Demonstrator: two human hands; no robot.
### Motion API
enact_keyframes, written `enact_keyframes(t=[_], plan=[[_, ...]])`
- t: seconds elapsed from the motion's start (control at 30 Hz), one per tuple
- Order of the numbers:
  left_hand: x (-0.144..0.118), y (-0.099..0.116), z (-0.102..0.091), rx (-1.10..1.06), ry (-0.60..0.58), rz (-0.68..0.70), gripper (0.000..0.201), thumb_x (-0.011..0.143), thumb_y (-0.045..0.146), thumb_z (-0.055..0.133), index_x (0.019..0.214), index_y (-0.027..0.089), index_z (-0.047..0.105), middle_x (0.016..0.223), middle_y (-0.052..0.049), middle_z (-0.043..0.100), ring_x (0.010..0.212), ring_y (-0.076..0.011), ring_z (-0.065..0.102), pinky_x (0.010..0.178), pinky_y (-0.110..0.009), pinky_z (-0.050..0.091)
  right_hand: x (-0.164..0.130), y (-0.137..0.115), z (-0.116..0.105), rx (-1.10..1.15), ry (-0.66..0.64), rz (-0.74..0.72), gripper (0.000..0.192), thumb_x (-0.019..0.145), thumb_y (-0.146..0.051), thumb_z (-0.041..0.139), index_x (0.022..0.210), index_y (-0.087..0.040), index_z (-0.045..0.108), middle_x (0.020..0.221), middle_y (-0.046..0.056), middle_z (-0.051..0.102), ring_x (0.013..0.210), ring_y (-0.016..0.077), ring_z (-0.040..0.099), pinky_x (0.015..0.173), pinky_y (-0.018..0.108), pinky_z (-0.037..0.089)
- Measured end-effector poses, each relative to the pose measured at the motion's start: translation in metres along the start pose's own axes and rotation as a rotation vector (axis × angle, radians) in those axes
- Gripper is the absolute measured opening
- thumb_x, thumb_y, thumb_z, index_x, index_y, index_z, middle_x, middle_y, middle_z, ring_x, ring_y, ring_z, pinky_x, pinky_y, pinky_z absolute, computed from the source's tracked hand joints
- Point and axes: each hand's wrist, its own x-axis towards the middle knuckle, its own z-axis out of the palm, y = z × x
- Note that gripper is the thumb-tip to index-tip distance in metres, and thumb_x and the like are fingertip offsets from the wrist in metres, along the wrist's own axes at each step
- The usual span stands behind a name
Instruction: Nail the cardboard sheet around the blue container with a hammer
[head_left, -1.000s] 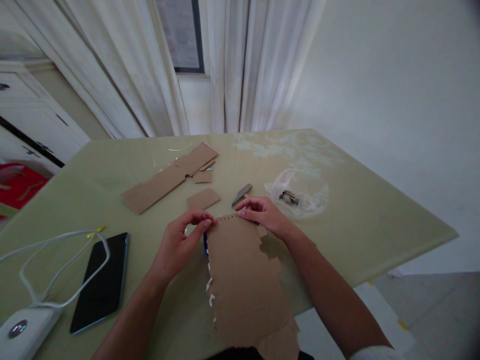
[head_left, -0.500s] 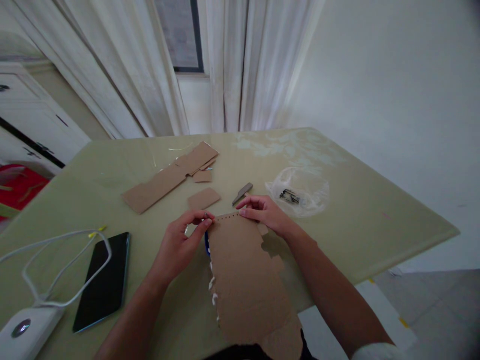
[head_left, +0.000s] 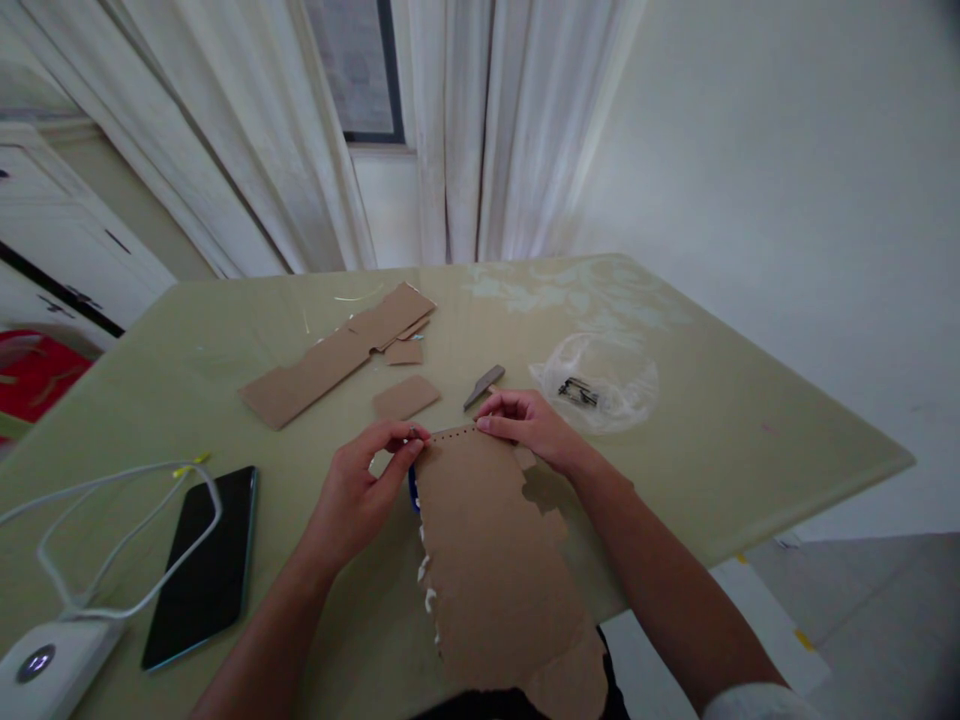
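A large brown cardboard piece (head_left: pixel 495 550) reaches from my lap up to the table. Small dark holes run in a row along its far edge, and white lacing loops along its left edge. At the far left corner, my left hand (head_left: pixel 375 470) pinches the cardboard between thumb and fingers; a tiny dark thing shows at its fingertips, too small to name. My right hand (head_left: pixel 525 425) pinches the right end of the holed edge. Something blue (head_left: pixel 414 488) peeks out under the left edge, mostly hidden.
Beyond my hands lie a grey cutter-like tool (head_left: pixel 484 386), a small cardboard piece (head_left: pixel 407 398) and long cardboard strips (head_left: pixel 337 355). A clear plastic bag (head_left: pixel 622 385) with dark metal bits lies right. At left are a black tablet (head_left: pixel 202 570), a white cable (head_left: pixel 214 490) and a white device (head_left: pixel 67 650).
The view has shifted very slightly. Both hands keep their pinch on the cardboard's far edge, with almost no movement.
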Motion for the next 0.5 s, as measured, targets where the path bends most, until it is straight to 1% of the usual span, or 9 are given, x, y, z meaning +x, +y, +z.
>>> enact_keyframes(t=[0.07, 0.13, 0.33, 0.43, 0.5], plan=[[-0.0002, -0.0007, -0.0005, -0.001, 0.004, 0.002, 0.019, 0.101, 0.037, 0.064, 0.102, 0.023, 0.078, 0.101, -0.003, 0.08, 0.098, -0.0219, 0.073, 0.088, -0.032, 0.056, -0.0002, -0.0005, 0.0011, 0.006, 0.023, -0.015, 0.039, 0.077, -0.056, 0.087, 0.084, -0.02, 0.072, 0.071, -0.002, 0.06, 0.065, 0.0132, 0.049, 0.062, 0.029, 0.035], [-0.0003, -0.0014, -0.0009, -0.003, 0.007, 0.005, 0.018, 0.101, 0.036, 0.065, 0.102, 0.023, 0.078, 0.101, -0.003, 0.08, 0.098, -0.0212, 0.073, 0.088, -0.031, 0.056, 0.0, 0.0001, 0.0019, 0.011, 0.038, -0.028, 0.041, 0.076, -0.057, 0.088, 0.08, -0.021, 0.069, 0.07, -0.003, 0.059, 0.064, 0.0129, 0.049, 0.061, 0.029, 0.036], [0.0009, -0.0029, 0.0001, -0.004, 0.001, 0.024, 0.018, 0.103, 0.035, 0.064, 0.102, 0.023, 0.078, 0.101, -0.003, 0.08, 0.098, -0.0205, 0.073, 0.087, -0.03, 0.056, 0.0005, 0.0015, 0.0035, 0.009, 0.034, -0.024, 0.044, 0.075, -0.059, 0.088, 0.08, -0.02, 0.067, 0.067, -0.004, 0.058, 0.061, 0.0111, 0.047, 0.058, 0.027, 0.034], [0.001, -0.0026, 0.0016, 0.012, 0.021, 0.095, 0.015, 0.103, 0.032, 0.065, 0.102, 0.023, 0.078, 0.101, -0.003, 0.08, 0.097, -0.0198, 0.073, 0.087, -0.03, 0.056, 0.0005, -0.0003, 0.0009, -0.033, 0.021, -0.039, 0.044, 0.078, -0.06, 0.084, 0.082, -0.019, 0.068, 0.068, -0.004, 0.058, 0.061, 0.011, 0.047, 0.057, 0.026, 0.035], [0.0006, -0.0017, 0.0022, 0.024, 0.038, 0.15, 0.013, 0.102, 0.029, 0.066, 0.101, 0.023, 0.078, 0.101, -0.002, 0.08, 0.095, -0.0192, 0.074, 0.088, -0.03, 0.057, 0.0003, -0.0018, -0.0053, -0.086, 0.057, -0.065, 0.042, 0.085, -0.06, 0.078, 0.084, -0.019, 0.07, 0.069, -0.004, 0.058, 0.06, 0.0112, 0.047, 0.057, 0.026, 0.035]])
